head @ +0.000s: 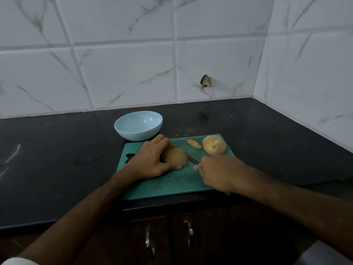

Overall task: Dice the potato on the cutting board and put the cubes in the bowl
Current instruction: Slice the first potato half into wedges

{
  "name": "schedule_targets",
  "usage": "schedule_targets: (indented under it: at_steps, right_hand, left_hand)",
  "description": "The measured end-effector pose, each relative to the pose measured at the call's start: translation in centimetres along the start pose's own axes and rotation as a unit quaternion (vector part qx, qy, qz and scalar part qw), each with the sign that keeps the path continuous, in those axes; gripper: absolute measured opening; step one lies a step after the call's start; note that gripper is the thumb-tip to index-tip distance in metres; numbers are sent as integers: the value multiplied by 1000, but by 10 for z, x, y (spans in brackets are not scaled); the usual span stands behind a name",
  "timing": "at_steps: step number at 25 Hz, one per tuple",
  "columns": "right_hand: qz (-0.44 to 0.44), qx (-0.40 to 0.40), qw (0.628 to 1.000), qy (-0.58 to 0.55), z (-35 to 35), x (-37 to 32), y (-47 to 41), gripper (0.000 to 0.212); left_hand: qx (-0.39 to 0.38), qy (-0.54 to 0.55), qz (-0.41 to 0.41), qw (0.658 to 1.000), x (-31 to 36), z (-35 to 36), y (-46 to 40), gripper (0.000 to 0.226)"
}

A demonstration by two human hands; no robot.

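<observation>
Slicing underway | left hand (150,161) grips potato half (176,156), right hand (219,173) grasps knife (188,154) at its right side | next: steady downward cut | bowl (138,125) awaits cubes

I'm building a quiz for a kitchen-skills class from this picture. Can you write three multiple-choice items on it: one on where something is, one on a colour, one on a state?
1. Where does the bowl stand?
A. On the cutting board
B. On the counter, beyond the board's far left corner
C. In the left hand

2. What colour is the cutting board?
A. Green
B. White
C. Red

3. What is in the bowl?
A. Potato cubes
B. Water
C. Nothing that can be seen

Answers:
1 B: the bowl sits on the dark counter, off the board.
2 A: the board is green under both hands.
3 C: its pale blue inside shows bare; the left hand holds one potato piece, the right hand holds the knife, and another potato piece lies uncut.
</observation>
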State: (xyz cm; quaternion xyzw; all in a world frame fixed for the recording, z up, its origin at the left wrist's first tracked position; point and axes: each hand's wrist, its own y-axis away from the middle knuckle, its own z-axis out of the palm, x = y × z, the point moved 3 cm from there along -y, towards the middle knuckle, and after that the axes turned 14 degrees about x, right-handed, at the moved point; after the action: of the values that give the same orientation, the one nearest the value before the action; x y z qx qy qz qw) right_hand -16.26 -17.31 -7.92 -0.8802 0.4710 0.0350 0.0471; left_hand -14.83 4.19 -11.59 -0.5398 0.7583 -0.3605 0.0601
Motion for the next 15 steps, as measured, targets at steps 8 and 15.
schedule_targets:
  at_steps: [8, 15]
  right_hand:
    - [-47, 69, 989, 119, 2, 4, 46, 28]
    - [16, 49, 993, 109, -20, 30, 33, 43]
  left_hand:
    - [0, -17, -3, 1000, 2, -3, 4, 62]
    - [-15, -17, 10, 1000, 1, -1, 2, 60]
